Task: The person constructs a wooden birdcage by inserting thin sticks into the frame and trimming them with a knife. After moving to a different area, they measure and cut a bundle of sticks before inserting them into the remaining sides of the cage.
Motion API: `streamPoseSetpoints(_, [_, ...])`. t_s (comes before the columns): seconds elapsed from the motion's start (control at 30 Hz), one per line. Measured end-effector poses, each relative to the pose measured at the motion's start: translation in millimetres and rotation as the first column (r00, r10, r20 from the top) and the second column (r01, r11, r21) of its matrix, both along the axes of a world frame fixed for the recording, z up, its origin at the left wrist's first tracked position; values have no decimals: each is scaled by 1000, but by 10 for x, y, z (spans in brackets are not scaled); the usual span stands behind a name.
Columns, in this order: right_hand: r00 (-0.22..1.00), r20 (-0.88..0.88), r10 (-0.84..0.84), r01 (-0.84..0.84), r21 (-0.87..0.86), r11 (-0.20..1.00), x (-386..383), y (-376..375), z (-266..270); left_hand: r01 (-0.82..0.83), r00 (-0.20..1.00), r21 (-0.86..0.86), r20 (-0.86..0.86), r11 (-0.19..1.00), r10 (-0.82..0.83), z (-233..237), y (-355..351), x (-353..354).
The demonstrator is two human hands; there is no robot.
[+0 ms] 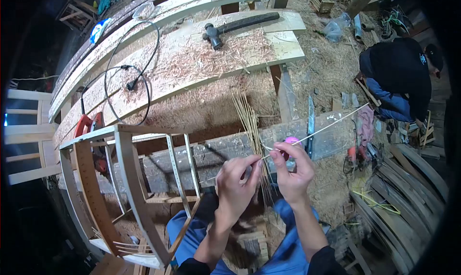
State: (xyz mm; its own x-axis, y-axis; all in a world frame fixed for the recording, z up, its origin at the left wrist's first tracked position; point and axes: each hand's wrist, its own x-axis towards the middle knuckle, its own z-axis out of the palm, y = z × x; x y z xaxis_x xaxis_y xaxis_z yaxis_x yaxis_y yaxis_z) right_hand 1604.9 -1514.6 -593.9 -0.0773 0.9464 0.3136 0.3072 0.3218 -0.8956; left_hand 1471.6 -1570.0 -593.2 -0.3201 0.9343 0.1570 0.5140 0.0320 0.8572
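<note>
My left hand (236,184) and my right hand (293,175) are close together above the plank, both with fingers pinched on one long, thin cane strip (331,124). The strip slants up to the right, far beyond my right hand. Behind my hands, a bundle of similar cane strips (248,119) lies across the scuffed plank (223,156). A knife (311,123) with a dark handle rests to the right of the bundle. Beside it is a round pink object (292,140), partly hidden by my right hand. To my left stands a wooden frame (126,174) with drilled slats.
A hammer (215,37) and wood shavings lie on the bench board (192,90). A red power tool (86,126) with a looped black cord (150,90) sits at left. At right, another person (401,75) bends over wood near curved timbers (401,212).
</note>
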Motion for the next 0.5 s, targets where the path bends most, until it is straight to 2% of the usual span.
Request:
streamPoseSetpoints(0.07, [998, -53, -13, 12, -25, 1000, 30, 32, -61, -38, 993, 72, -110, 997, 46, -35, 35, 14])
streamPoseSetpoints(0.13, [988, -144, -65, 67, 10, 998, -5, 21, -138, -48, 990, 133, -125, 990, 65, -66, 33, 10])
streamPoseSetpoints(0.2, [996, -77, -50, 51, 6, 999, 3, -18, -146, -47, 978, 236, -186, 971, 92, -95, 1, -16])
streamPoseSetpoints(0.23, [1000, -15, -13, 14, 31, 999, 15, -40, -95, -48, 979, 239, -180, 970, 93, -112, -35, -11])
streamPoseSetpoints(0.27, [999, -27, -17, 18, 64, 998, 20, -41, -110, -41, 978, 272, -188, 961, 95, -128, -56, -8])
streamPoseSetpoints(0.33, [991, 121, 49, -83, 295, 952, 53, -57, -98, -14, 994, 284, -104, 959, 45, -142, -98, 36])
streamPoseSetpoints(0.4, [991, 127, 28, -70, 333, 941, 148, -182, -66, 21, 996, 296, -85, 955, 4, -144, -225, 80])
streamPoseSetpoints(0.5, [999, 39, 3, -16, 332, 943, 279, -286, -87, 91, 996, 309, -37, 947, -83, -175, -345, 142])
